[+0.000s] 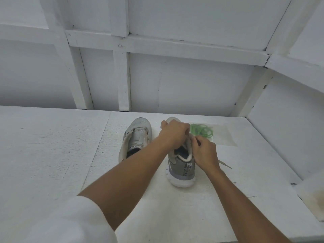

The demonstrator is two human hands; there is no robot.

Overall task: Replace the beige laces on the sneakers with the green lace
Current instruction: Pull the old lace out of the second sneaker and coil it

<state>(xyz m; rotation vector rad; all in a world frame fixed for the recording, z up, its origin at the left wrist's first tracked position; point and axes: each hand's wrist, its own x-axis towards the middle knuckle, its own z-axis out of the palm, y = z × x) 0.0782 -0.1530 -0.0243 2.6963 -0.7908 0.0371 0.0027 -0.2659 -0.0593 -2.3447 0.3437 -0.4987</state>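
On my feed, the left hand (172, 133) curls round the right sneaker (182, 171), the right hand (205, 151) pinches its collar (beige lace (225, 164) trails beside the wrist); green lace (201, 130) nearby.

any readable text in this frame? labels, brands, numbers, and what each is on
None readable in the head view.
On the right sneaker: the striped heel patch is only a pattern, no letters; the left hand and right hand cover its tongue.
On the left sneaker: faint mark on the tongue, too blurred to read.
On the clear bag by the green lace: no print visible.
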